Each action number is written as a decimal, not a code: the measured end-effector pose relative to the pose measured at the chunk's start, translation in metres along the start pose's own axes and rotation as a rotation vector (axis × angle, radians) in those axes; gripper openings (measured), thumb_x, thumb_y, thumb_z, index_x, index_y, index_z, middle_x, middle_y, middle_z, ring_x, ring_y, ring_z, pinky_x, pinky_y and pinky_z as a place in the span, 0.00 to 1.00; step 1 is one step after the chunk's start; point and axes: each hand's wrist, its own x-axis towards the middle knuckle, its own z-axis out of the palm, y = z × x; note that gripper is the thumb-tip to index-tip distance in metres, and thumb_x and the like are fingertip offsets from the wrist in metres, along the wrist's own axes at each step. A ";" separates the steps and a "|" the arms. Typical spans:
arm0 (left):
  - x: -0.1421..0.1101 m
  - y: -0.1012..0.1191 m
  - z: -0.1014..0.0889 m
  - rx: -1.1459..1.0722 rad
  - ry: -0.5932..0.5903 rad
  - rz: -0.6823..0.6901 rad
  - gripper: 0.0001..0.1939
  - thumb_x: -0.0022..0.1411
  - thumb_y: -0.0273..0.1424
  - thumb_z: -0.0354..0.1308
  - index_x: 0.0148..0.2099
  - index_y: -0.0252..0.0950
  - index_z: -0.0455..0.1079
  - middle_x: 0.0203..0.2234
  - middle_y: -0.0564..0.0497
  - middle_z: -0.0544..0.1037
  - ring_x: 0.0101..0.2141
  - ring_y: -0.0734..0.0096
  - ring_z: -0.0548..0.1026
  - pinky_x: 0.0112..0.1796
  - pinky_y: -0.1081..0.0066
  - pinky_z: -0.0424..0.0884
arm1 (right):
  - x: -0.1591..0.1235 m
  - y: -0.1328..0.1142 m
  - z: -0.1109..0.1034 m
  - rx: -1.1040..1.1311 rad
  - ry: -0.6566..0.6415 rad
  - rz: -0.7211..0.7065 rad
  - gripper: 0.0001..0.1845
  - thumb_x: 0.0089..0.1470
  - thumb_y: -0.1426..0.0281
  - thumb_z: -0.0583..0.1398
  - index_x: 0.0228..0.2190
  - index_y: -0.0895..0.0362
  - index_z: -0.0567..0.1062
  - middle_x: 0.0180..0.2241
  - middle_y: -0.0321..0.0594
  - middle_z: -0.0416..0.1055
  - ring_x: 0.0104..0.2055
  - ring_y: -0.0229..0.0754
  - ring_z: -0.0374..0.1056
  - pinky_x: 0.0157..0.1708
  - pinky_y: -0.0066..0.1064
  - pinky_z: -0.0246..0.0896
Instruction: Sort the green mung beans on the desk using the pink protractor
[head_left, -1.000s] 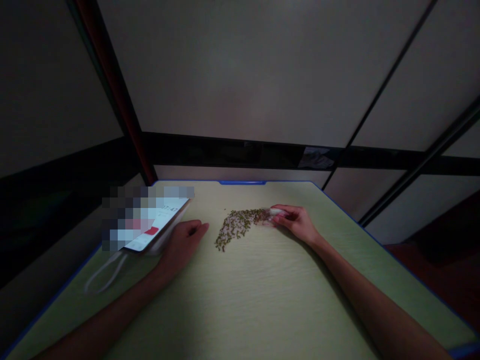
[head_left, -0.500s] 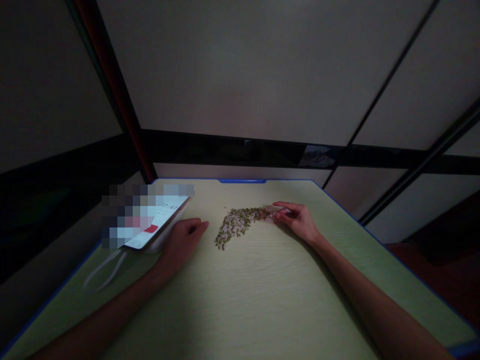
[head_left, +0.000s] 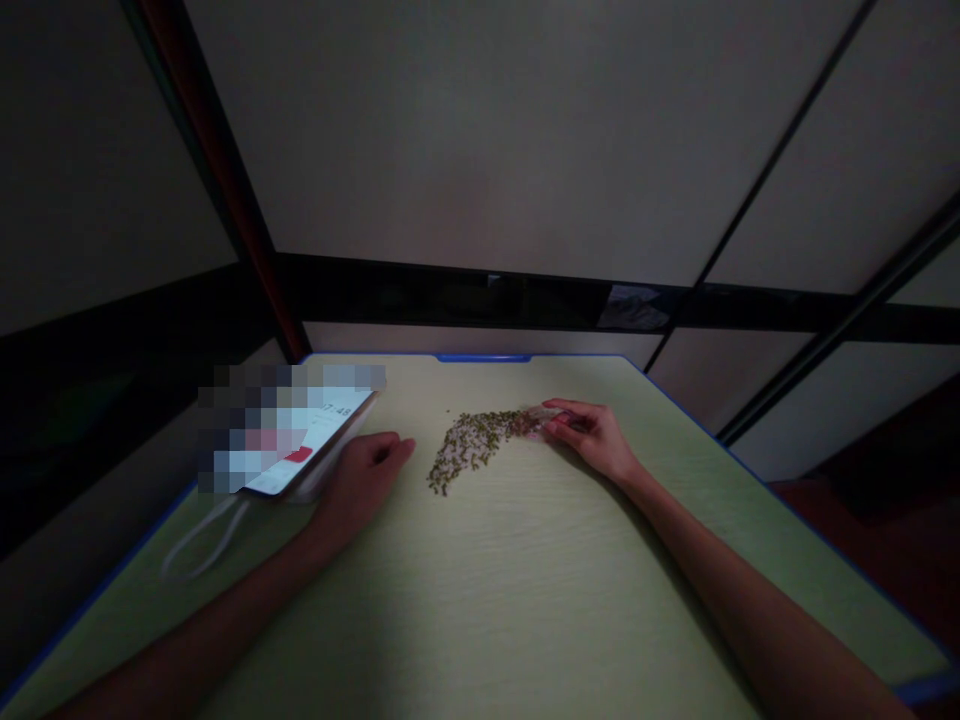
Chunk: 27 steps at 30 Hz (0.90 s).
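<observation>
At right hand [head_left: 601,441], packet [head_left: 537,421] crosswise, pointing left

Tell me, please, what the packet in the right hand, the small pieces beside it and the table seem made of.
Packet: probably thin plastic film; it looks see-through, with pinkish-red parts.
Small pieces: perhaps dried plant bits, greenish and pale; too small to tell material or finish.
Table: perhaps laminate, pale and fairly matt, with faint wood-like grain; its blue edge suggests plastic.
</observation>
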 end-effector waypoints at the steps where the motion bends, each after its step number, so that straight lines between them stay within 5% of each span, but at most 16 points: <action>1: 0.000 0.001 0.000 0.002 0.004 -0.003 0.17 0.50 0.37 0.47 0.15 0.38 0.48 0.11 0.59 0.51 0.16 0.77 0.53 0.19 0.74 0.50 | 0.000 0.000 0.000 -0.004 0.004 -0.005 0.19 0.40 0.66 0.61 0.36 0.62 0.75 0.22 0.40 0.72 0.22 0.38 0.67 0.24 0.29 0.62; 27: 0.001 0.001 0.000 0.022 0.007 -0.021 0.16 0.48 0.39 0.46 0.15 0.38 0.48 0.11 0.59 0.51 0.16 0.78 0.53 0.18 0.74 0.49 | 0.000 0.003 0.000 0.024 -0.083 -0.060 0.16 0.41 0.67 0.62 0.34 0.62 0.76 0.19 0.37 0.71 0.20 0.35 0.64 0.24 0.28 0.61</action>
